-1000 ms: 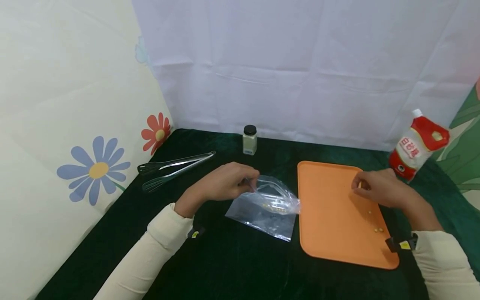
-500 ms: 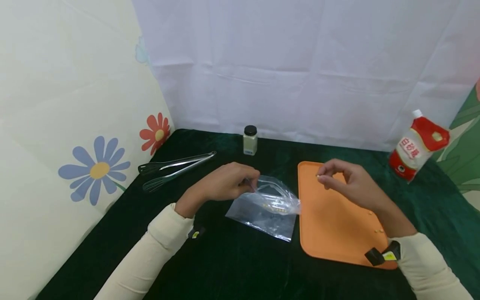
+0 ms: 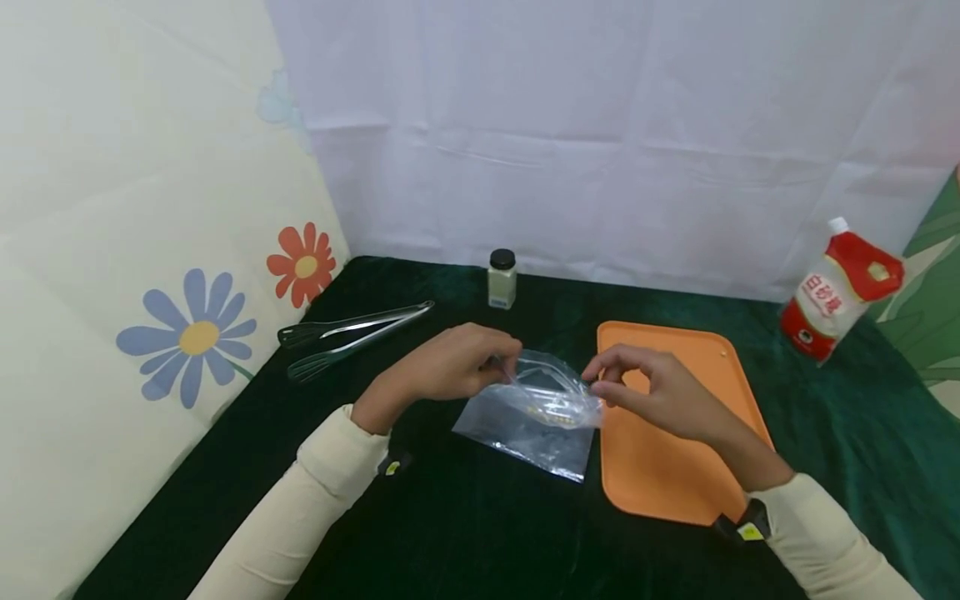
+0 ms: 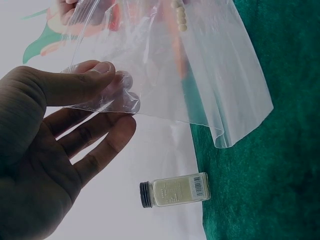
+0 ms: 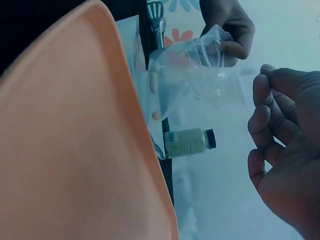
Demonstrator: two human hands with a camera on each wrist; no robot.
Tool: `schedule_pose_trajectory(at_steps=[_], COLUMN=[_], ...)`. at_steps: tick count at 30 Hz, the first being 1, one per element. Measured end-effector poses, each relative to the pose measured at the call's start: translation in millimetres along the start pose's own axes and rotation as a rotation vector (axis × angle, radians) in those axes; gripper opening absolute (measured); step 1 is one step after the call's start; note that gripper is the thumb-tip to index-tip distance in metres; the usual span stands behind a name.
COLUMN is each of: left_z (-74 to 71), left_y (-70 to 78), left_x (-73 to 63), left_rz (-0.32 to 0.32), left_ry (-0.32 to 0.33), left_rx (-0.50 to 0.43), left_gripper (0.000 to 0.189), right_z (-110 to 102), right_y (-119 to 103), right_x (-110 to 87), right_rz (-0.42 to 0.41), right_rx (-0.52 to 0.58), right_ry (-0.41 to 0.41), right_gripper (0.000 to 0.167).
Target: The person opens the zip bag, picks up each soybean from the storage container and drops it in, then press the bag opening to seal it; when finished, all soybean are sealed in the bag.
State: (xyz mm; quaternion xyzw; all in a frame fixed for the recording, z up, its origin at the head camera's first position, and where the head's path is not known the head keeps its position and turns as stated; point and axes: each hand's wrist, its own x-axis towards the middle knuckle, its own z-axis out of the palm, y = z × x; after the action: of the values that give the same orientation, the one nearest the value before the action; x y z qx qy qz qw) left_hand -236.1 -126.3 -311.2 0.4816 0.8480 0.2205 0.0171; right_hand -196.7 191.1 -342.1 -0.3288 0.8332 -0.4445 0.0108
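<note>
My left hand [image 3: 465, 362] pinches the upper edge of a clear zip-lock bag [image 3: 525, 437] between thumb and fingers. Several pale, round soybeans [image 4: 181, 21] lie inside the bag, lined up along its fold in the left wrist view. At the bag's right end is my right hand [image 3: 660, 392], over the left part of the orange tray [image 3: 637, 483]. Its thumb and index finger meet at the tips in the right wrist view; the soybean between them is hidden from view. One loose soybean [image 3: 723, 353] shows near the tray's far right corner.
Metal tongs [image 3: 367, 329] lie spread on the dark green cloth at the left. Behind the bag stands a small black-capped jar [image 3: 502, 279]. A red and white sugar pouch [image 3: 836, 287] stands past the tray at the right, near the white backdrop.
My right hand has moved left from the tray's right side to the bag, with a small soybean seen in its fingertips half a second ago. The left hand keeps its place on the bag.
</note>
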Motion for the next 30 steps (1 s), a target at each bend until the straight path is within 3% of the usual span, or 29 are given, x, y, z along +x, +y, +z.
schedule_pose_trajectory(at_steps=[6,12,17,20,22,27,30], left_z=[-0.6,-0.6,0.9,2.4,3.3,4.4,3.8], left_y=[-0.4,-1.2,-2.8,-3.1,-3.0,-2.8,-3.0], left_x=[0.4,0.4,0.6,0.2,-0.4,-1.6,-1.2], left_rz=[0.007,0.012,0.009,0.01,0.012,0.021,0.026], left_ry=[0.001,0.001,0.017,0.019,0.018,0.022,0.032], left_rx=[-0.004,-0.006,0.0,-0.002,-0.006,0.0,0.014], left_gripper=[0.02,0.019,0.019,0.019,0.019,0.019,0.02], right_z=[-11.1,-45.2,-74.5,-86.7,-93.3,-106.3,-111.8], right_y=[-6.9,-11.7,-8.9,0.0,9.0,34.8,46.3], right_x=[-3.8,-13.6,-24.6,-32.1,-37.4,-47.7,-50.6], right_rz=[-0.01,-0.084,-0.087,0.023,0.139,0.449,0.585], right_rx=[-0.063,-0.274,-0.505,-0.655,-0.717,-0.707,-0.674], right_ry=[0.045,0.14,0.056,-0.04,-0.118,-0.34,-0.439], right_gripper=[0.011,0.014,0.009,0.004,0.004,0.008,0.011])
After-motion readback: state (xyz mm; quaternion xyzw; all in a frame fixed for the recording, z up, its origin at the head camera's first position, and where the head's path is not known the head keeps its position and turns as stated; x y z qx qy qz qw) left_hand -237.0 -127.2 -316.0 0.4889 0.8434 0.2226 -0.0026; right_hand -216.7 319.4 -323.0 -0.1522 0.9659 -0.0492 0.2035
